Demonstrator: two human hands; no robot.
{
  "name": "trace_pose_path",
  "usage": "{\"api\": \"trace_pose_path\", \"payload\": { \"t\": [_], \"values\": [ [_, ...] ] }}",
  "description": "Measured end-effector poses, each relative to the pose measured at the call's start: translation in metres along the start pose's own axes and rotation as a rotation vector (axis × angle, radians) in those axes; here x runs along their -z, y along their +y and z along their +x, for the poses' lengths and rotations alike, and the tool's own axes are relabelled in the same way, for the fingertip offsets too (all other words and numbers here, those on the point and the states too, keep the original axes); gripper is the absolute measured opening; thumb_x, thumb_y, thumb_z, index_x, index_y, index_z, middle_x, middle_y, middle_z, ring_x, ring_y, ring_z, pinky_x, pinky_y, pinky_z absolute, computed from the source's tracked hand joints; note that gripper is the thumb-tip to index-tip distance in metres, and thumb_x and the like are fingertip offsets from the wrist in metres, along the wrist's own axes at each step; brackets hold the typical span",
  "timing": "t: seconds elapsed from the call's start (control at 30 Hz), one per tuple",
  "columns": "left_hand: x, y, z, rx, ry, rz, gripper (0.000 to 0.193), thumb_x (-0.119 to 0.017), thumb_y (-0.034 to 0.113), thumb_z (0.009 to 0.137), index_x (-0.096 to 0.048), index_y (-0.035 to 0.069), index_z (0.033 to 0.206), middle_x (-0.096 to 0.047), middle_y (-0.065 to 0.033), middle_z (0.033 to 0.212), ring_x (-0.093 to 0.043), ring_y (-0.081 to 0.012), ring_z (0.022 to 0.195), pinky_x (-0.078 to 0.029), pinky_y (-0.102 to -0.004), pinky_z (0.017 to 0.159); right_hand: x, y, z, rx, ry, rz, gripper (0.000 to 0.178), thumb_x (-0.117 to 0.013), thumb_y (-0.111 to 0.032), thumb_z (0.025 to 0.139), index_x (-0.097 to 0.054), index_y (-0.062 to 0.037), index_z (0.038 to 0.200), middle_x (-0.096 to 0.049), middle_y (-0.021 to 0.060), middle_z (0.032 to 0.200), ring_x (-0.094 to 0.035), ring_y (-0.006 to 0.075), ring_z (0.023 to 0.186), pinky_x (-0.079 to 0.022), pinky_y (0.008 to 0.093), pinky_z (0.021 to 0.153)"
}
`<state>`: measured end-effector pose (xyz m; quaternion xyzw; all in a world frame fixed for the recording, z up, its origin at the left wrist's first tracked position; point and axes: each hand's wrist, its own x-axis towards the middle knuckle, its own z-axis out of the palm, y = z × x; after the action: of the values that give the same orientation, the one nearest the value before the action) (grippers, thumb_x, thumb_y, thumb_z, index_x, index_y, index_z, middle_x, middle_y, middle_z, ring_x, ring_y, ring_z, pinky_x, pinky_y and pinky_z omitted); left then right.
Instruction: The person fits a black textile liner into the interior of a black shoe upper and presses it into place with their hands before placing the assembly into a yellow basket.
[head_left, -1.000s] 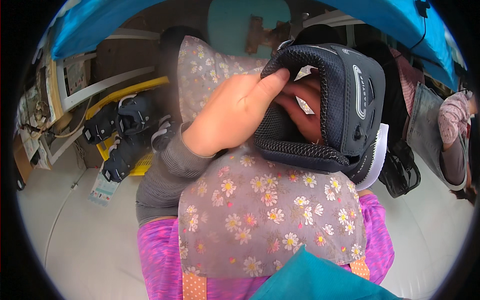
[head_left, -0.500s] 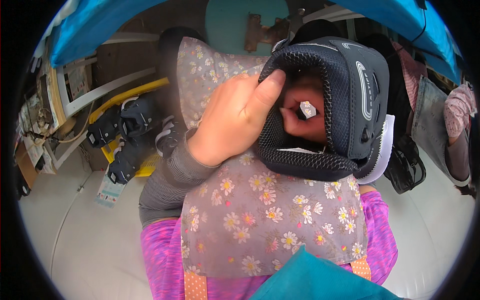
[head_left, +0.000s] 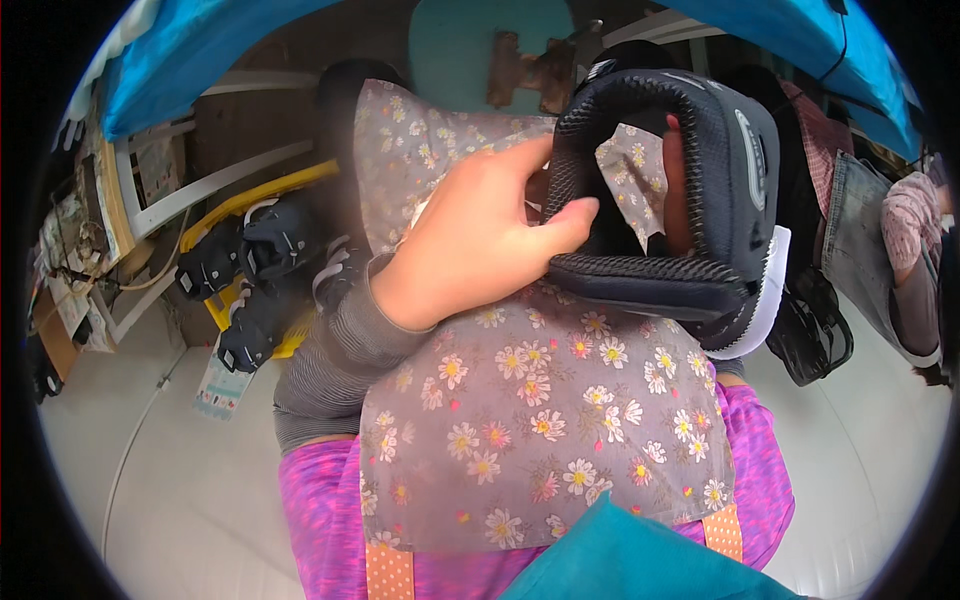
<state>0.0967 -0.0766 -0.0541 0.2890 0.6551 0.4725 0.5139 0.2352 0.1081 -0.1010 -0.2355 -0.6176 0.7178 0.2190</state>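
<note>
A black padded shoe upper [head_left: 750, 190] with a mesh-lined collar and a white strip at its lower right is held above my lap. It is open right through, and the flowered apron shows inside it. My left hand [head_left: 470, 230] grips its left edge, the thumb lying on the lower left corner of the collar and the fingers hidden behind the edge. Inside the opening, against the right wall, parts of my right hand [head_left: 677, 195] are visible; the upper hides the rest of it.
Several similar black uppers [head_left: 275, 240] sit in a yellow basket [head_left: 225, 205] at the left. On the far side stands a teal round stool [head_left: 455, 60]. A co-worker's sleeved arm [head_left: 910, 225] is at the right edge, beside a black bag-like item [head_left: 812, 330].
The upper has tilted so that more of the apron shows through it. My left thumb has slid down the collar edge, and my right fingers inside have shifted toward the right wall.
</note>
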Motion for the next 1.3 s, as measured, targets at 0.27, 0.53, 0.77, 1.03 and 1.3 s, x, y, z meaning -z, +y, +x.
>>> {"api": "trace_pose_path", "payload": {
  "t": [0.27, 0.53, 0.77, 1.03, 1.3],
  "values": [
    [-0.012, 0.001, 0.025, -0.198, -0.096, -0.329, 0.031, -0.071, 0.025, 0.093, -0.067, 0.0, 0.11, -0.072, -0.017, 0.097, -0.07, -0.0297, 0.091, -0.053, -0.0366, 0.082, 0.023, 0.018, 0.062, 0.694, -0.423, 0.166, 0.047, -0.073, -0.019, 0.091, -0.05, 0.0022, 0.126, -0.066, 0.0237, 0.103, -0.068, 0.0311, 0.092, -0.058, 0.0388, 0.085],
    [-0.016, 0.016, 0.032, -0.677, -0.003, 0.662, 0.029, -0.073, 0.031, 0.087, -0.065, 0.003, 0.088, -0.064, -0.0164, 0.072, -0.063, -0.0402, 0.065, -0.051, -0.0454, 0.057, 0.002, 0.006, 0.089, 0.011, -0.878, 0.598, 0.048, -0.081, -0.032, 0.084, -0.052, -0.0053, 0.112, -0.059, 0.0121, 0.087, -0.06, 0.0236, 0.07, -0.052, 0.0331, 0.06],
    [-0.007, -0.004, 0.026, -0.54, 0.178, 0.526, 0.039, -0.07, 0.046, 0.087, -0.07, 0.007, 0.08, -0.065, -0.0149, 0.066, -0.065, -0.0382, 0.063, -0.052, -0.0467, 0.059, -0.021, 0.049, 0.071, -0.01, -0.297, 1.182, 0.051, -0.087, -0.031, 0.078, -0.056, -0.0033, 0.108, -0.057, 0.0102, 0.085, -0.057, 0.0221, 0.072, -0.049, 0.031, 0.062],
    [-0.01, 0.02, 0.024, -0.575, 0.18, 0.583, 0.032, -0.073, 0.039, 0.083, -0.07, 0.008, 0.073, -0.065, -0.0134, 0.065, -0.066, -0.0359, 0.064, -0.053, -0.0445, 0.058, 0.009, -0.011, 0.077, 0.081, -0.693, 0.481, 0.05, -0.084, -0.029, 0.08, -0.054, -0.0039, 0.111, -0.06, 0.012, 0.083, -0.06, 0.0221, 0.074, -0.052, 0.0336, 0.065],
    [-0.008, 0.006, 0.023, -0.688, 0.016, 0.524, 0.028, -0.076, 0.031, 0.077, -0.069, 0.005, 0.082, -0.065, -0.0159, 0.069, -0.066, -0.0361, 0.068, -0.054, -0.0447, 0.062, -0.012, 0.005, 0.08, -0.227, -0.913, 0.733, 0.048, -0.083, -0.024, 0.081, -0.052, -0.0051, 0.113, -0.059, 0.0109, 0.086, -0.059, 0.0221, 0.072, -0.051, 0.0318, 0.061]
  ]
}}
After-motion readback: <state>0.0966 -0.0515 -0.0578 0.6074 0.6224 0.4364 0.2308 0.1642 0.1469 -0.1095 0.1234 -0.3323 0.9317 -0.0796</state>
